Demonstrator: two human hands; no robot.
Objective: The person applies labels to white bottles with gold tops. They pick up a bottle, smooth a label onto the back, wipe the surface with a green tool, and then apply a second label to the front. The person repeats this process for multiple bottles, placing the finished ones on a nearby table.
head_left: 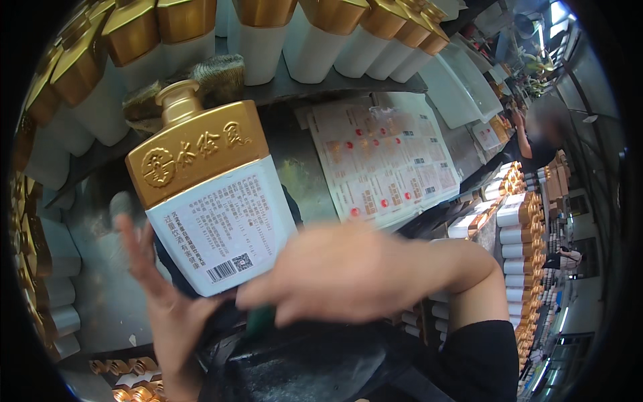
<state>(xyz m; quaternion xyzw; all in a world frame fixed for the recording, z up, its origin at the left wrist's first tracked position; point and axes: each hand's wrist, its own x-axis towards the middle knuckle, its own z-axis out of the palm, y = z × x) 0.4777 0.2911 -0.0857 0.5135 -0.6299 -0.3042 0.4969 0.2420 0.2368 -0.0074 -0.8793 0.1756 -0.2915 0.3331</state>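
A flat, wide-shouldered bottle with a gold top and a white lower body lies tilted in front of me, its neck pointing away. Raised characters mark the gold part, and small print with a square code covers the white part. My left hand is at the bottle's lower left side, fingers stretched and spread, a pale cover on one fingertip. Its thumb reaches toward the bottle's base. Smeared by motion, my right hand passes over the lower right corner with fingers curled; whether it holds anything is hidden. Something dark green shows below it.
Printed label sheets lie right of the bottle. A worn brush-like block sits behind its neck. Rows of gold-and-white bottles line the far and left sides. A white bin stands far right, near another person and more stacked bottles.
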